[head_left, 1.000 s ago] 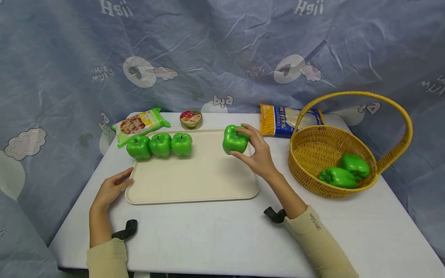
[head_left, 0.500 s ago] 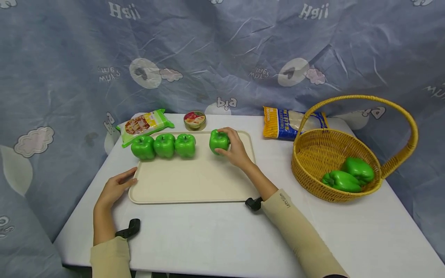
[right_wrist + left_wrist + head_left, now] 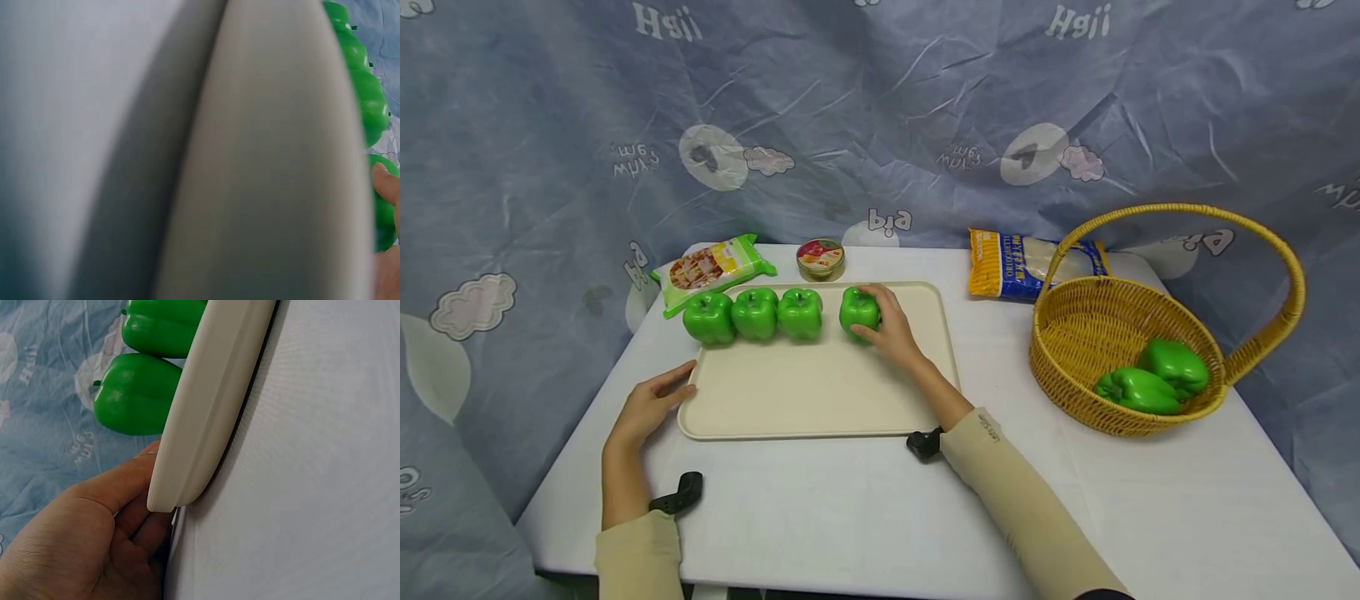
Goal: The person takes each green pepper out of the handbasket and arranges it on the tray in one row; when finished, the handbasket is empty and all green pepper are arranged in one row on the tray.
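My right hand [image 3: 893, 332] grips a green bell pepper [image 3: 857, 312] between thumb and fingers, over the far middle of a cream tray [image 3: 805, 396]. To its left, a row of three green bell peppers [image 3: 756, 314] sits along the tray's far left side, with a small gap between the row and the held one. At the tray's left edge is my left hand [image 3: 646, 407]; in the left wrist view its thumb lies against the rim [image 3: 187, 437] and its fingers curl at the corner. The tray's side hides most of the right wrist view, leaving part of the held pepper [image 3: 382, 212] visible.
On the right stands a yellow wicker basket [image 3: 1060, 379] with a tall handle and two green bell peppers [image 3: 1172, 367] inside. Behind the tray lie a green snack packet [image 3: 711, 271], a small round tin [image 3: 821, 259] and a blue-and-yellow pasta bag [image 3: 1026, 265].
My right hand has carried the pepper leftward over the tray, closer to the row of three. The left hand has stayed at the tray's left edge.
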A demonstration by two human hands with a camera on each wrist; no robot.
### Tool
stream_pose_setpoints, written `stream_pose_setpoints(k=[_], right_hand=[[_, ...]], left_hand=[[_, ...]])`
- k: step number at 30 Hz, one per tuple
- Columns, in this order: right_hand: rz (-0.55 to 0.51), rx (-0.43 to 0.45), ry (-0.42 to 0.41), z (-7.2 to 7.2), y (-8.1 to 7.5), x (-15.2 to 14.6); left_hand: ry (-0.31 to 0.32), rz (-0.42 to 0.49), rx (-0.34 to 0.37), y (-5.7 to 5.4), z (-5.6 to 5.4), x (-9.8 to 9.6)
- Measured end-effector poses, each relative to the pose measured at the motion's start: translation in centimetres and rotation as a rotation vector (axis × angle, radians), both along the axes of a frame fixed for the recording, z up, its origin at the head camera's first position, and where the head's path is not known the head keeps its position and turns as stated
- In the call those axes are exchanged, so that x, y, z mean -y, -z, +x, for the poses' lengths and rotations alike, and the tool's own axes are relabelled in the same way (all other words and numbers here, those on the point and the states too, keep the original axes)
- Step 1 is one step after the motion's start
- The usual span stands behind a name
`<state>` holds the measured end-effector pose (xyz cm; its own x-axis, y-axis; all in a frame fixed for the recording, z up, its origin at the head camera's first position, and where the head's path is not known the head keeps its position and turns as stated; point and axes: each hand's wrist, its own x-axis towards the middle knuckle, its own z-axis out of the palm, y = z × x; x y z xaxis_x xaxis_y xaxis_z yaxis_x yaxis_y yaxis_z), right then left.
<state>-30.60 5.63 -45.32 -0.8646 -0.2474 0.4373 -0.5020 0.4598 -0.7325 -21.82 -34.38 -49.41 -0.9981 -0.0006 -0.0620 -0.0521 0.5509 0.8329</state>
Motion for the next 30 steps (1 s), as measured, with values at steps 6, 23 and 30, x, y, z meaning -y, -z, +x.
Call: stream_pose_setpoints(k=[6,23,30], right_hand=[[0.004,0.068,0.014,-0.1,0.3,0.7],[0.032,0.045,-0.02,0.0,0.5,2.1],[0.032,0.044,-0.018,0.0,0.7,2.2]], left_hand=[[0.003,0.005,0.005,-0.2,0.2,0.0],[0.01,0.04,-0.013,-0.2,0.2,-0.2],[0.015,0.053,-0.022,-0.2,0.4,-0.2]])
